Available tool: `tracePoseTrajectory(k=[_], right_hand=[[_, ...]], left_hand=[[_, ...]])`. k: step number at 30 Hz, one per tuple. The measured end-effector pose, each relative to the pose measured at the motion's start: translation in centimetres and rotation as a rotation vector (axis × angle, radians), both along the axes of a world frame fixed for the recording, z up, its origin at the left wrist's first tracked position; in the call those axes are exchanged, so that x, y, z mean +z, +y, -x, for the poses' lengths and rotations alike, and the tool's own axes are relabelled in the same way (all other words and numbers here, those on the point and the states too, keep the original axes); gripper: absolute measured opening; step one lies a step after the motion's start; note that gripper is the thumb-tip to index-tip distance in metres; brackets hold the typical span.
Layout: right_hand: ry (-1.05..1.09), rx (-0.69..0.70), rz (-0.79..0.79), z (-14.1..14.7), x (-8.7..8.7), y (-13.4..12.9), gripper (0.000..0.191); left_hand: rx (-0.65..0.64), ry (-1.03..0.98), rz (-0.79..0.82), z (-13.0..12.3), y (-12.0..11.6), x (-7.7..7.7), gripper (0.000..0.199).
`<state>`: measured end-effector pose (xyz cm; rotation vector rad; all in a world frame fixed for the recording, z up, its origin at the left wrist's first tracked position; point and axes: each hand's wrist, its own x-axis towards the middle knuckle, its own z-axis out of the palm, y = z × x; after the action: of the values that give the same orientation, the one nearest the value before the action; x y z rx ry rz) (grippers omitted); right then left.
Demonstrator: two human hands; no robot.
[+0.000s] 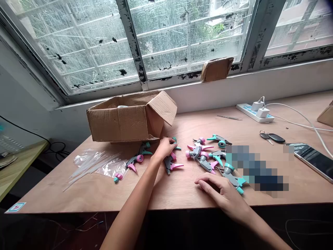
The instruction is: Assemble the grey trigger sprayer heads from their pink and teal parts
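Note:
My left hand [164, 148] reaches over the table with its fingers closed around a teal-and-grey spray trigger head [177, 147], mostly hidden by the hand. Just below it lies a grey and pink spray trigger head [169, 165]. My right hand [221, 191] rests near the table's front edge, loosely curled with no object visible in it. Beside it is a spray trigger head with a teal cap [231, 176]. Several more pink or teal trigger heads [196, 152] lie between the hands and beyond. Two trigger heads [134, 160] sit left of my left hand.
A cardboard box [119, 125] stands behind my left hand. Clear plastic tubes [90, 168], plastic bags [110, 167] and small loose caps [118, 177] lie left. Tweezers [229, 117], a power strip [256, 114], keys [273, 137] and a phone [313, 160] are right, near a pixelated patch.

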<state>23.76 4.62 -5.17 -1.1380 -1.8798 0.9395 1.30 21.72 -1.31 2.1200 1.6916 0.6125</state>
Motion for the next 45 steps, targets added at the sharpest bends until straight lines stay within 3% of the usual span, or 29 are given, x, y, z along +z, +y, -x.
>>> tracePoseTrajectory(k=[4,7,9,11,14,17,20,23,26,28,30,37,45], right_hand=[[0.007,0.001,0.011,0.0,-0.4,0.1,0.030],[0.192,-0.037,0.072,0.0,-1.2,0.1,0.032],[0.354,-0.037,0.101,0.0,-1.6,0.2,0.045],[0.413,-0.024,0.098,0.0,-1.8,0.1,0.055],[0.265,-0.020,0.057,0.0,-1.6,0.0,0.058],[0.132,-0.020,0.028,-0.2,-1.4,-0.1,0.042],[0.117,0.010,0.059,-0.3,-1.4,-0.1,0.033],[0.125,-0.018,0.099,-0.1,-1.5,-0.2,0.035],[0.213,-0.038,0.140,0.2,-1.4,-0.3,0.032],[0.306,-0.020,0.184,0.2,-1.3,-0.3,0.032],[0.391,-0.027,0.222,0.0,-1.2,-0.2,0.035],[0.482,0.003,0.272,-1.3,-1.7,0.2,0.033],[0.479,0.082,0.295,-1.3,-1.6,0.1,0.035]], left_hand=[[-0.013,-0.113,-0.034,-0.5,-1.0,1.6,0.014],[-0.088,-0.207,-0.128,-0.9,-4.6,3.0,0.017],[-0.228,-0.258,-0.124,-1.1,-8.1,3.4,0.015],[-0.430,-0.358,-0.097,-1.2,-11.7,3.1,0.017],[-0.453,-0.430,-0.105,-1.0,-15.5,1.9,0.022],[-0.463,-0.491,-0.002,-0.5,-17.3,0.8,0.024],[-0.423,-0.633,0.095,0.0,-17.9,0.0,0.017],[-0.337,-0.913,0.090,0.2,-18.0,-1.2,0.013],[-0.122,-1.200,0.031,0.1,-17.7,-2.4,0.020],[0.017,-1.281,0.050,0.0,-17.4,-2.8,0.025],[0.070,-1.289,0.096,0.0,-17.2,-2.9,0.025],[-0.055,-1.164,0.275,0.0,-17.5,-2.4,0.026],[-0.120,-1.105,0.323,-0.3,-17.8,-1.9,0.029]])
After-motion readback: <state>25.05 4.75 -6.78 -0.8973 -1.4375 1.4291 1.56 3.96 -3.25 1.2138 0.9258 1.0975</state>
